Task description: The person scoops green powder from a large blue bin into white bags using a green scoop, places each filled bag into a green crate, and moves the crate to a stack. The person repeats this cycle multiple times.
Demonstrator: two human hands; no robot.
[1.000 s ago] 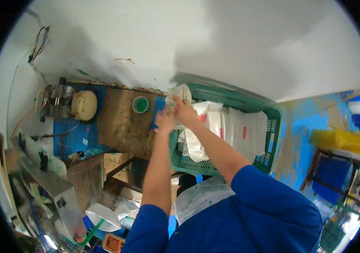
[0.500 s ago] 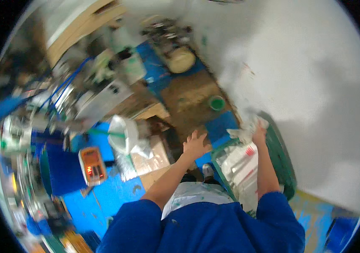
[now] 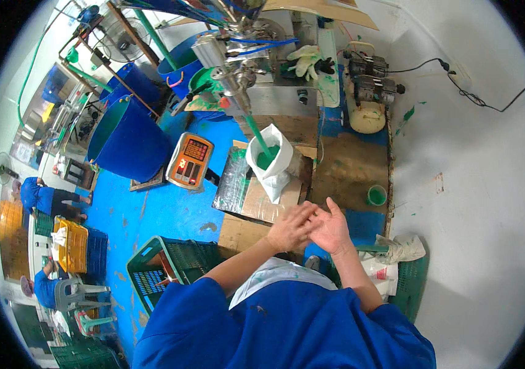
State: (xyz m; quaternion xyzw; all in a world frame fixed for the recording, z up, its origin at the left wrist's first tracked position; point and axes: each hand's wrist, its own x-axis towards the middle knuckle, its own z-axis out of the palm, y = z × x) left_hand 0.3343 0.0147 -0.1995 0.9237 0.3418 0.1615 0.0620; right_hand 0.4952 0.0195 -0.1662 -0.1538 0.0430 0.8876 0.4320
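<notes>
Both my hands meet in front of my waist, empty. My left hand (image 3: 293,227) lies across the palm and fingers of my right hand (image 3: 331,232), its fingers stretched out and slightly blurred. The right palm faces up with its thumb apart. Just beyond them, a white sack (image 3: 274,179) stands open on a cardboard-topped box (image 3: 263,203). Green material (image 3: 266,158) shows inside the sack, where a green tube (image 3: 257,134) from a metal machine (image 3: 233,83) reaches in. To the right, a crumpled whitish cloth (image 3: 405,249) lies on a green crate (image 3: 411,286) holding white bags.
An orange-faced scale (image 3: 190,161) stands left of the sack, beside a large blue tub (image 3: 128,144). Another green crate (image 3: 179,261) is at my left. A cup of green material (image 3: 376,195) and a compressor (image 3: 367,92) are right, along the wall. Two people work far left.
My right hand has let go of the whitish cloth, which now lies on the right crate, and has come left to meet my left hand. The view has turned and sharpened.
</notes>
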